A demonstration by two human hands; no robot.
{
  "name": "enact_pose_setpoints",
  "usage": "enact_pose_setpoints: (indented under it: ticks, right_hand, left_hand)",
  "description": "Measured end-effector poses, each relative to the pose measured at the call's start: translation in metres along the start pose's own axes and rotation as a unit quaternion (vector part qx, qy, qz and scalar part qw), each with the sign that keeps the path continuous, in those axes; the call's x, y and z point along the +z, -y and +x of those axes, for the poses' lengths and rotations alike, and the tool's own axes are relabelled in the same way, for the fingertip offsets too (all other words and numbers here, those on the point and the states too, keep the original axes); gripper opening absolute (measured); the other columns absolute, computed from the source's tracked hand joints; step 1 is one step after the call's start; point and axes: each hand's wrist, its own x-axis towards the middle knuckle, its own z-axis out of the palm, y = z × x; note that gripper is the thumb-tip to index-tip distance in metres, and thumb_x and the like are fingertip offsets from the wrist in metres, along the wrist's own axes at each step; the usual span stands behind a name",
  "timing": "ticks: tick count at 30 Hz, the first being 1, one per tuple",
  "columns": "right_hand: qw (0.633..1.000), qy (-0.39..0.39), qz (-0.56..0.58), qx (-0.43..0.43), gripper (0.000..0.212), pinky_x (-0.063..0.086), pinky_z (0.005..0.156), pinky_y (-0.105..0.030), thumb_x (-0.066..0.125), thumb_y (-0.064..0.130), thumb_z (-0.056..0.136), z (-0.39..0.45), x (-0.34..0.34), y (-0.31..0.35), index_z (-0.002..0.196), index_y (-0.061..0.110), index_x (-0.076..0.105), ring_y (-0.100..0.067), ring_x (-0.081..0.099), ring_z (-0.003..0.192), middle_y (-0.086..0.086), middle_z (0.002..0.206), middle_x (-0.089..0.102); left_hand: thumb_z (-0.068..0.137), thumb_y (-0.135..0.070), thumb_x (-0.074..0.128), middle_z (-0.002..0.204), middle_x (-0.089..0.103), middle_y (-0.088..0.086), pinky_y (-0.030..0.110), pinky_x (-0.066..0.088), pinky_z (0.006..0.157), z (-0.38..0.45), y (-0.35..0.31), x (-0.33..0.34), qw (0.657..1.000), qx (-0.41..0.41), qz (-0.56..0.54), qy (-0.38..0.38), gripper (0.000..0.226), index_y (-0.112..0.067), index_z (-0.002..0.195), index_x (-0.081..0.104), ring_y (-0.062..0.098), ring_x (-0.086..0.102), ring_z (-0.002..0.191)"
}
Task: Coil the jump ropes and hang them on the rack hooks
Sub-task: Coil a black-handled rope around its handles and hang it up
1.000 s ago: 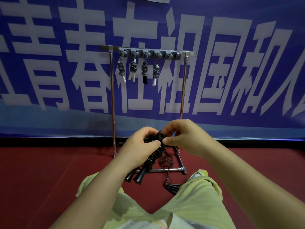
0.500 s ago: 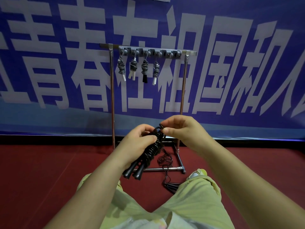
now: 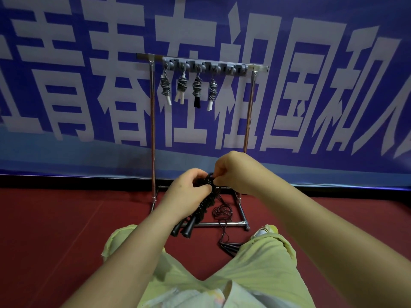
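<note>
head view: black rope (image 3: pixel 205 202) coil held in left grip (image 3: pixel 189 194), end pinched by right grip (image 3: pixel 231 172); tuck to be finished, then free hook (image 3: pixel 233 70) needed.

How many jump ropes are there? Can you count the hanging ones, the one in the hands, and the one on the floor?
Hanging on the rack: 4 ()
Held in both hands: 1
Loose on the floor: 1
Total: 6 jump ropes
</note>
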Motion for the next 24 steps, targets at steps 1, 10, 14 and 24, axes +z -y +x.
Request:
enact_pose_setpoints:
  ticks: [1, 10, 14, 24]
  right_hand:
    - [1.000, 0.006, -0.010, 0.002, 0.008, 0.042, 0.057, -0.022, 0.065, 0.022, 0.088, 0.002, 0.000, 0.001, 0.094, 0.019, 0.071, -0.015, 0.056, 0.071, 0.003, 0.077, 0.059]
    - [0.995, -0.028, 0.100, 0.005, 0.011, 0.053, 0.070, -0.029, 0.074, 0.026, 0.083, 0.007, -0.005, -0.005, 0.084, 0.024, 0.064, -0.016, 0.063, 0.077, 0.004, 0.082, 0.063]
    - [0.974, -0.050, 0.222, 0.008, 0.015, 0.053, 0.066, -0.023, 0.076, 0.025, 0.081, 0.005, -0.006, -0.017, 0.086, 0.022, 0.062, -0.011, 0.063, 0.074, 0.007, 0.081, 0.063]
    - [0.909, 0.006, 0.414, -0.055, 0.020, 0.057, 0.077, -0.027, 0.065, 0.004, 0.087, -0.018, 0.001, -0.032, 0.090, 0.023, 0.069, -0.010, 0.068, 0.078, 0.005, 0.089, 0.066]
  left_hand:
    - [0.087, -0.020, 0.061, 0.106, 0.065, -0.007, 0.036, 0.051, 0.089, 0.000, 0.000, 0.000, 1.000, 0.004, 0.007, -0.004, 0.024, -0.025, 0.110, 0.061, 0.011, 0.062, 0.095]
    - [0.088, -0.027, 0.059, 0.101, 0.057, -0.011, 0.036, 0.052, 0.074, -0.008, -0.010, -0.003, 0.988, 0.087, 0.120, -0.040, 0.013, -0.028, 0.100, 0.054, 0.009, 0.059, 0.083]
    - [0.087, -0.031, 0.060, 0.105, 0.057, -0.012, 0.038, 0.052, 0.079, -0.010, -0.015, -0.007, 0.988, 0.097, 0.117, -0.026, 0.021, -0.028, 0.107, 0.053, 0.010, 0.058, 0.088]
    - [0.084, -0.022, 0.068, 0.099, 0.062, -0.015, 0.030, 0.053, 0.079, -0.007, -0.010, -0.014, 0.996, 0.083, -0.021, -0.026, 0.017, -0.033, 0.092, 0.057, 0.005, 0.062, 0.089]
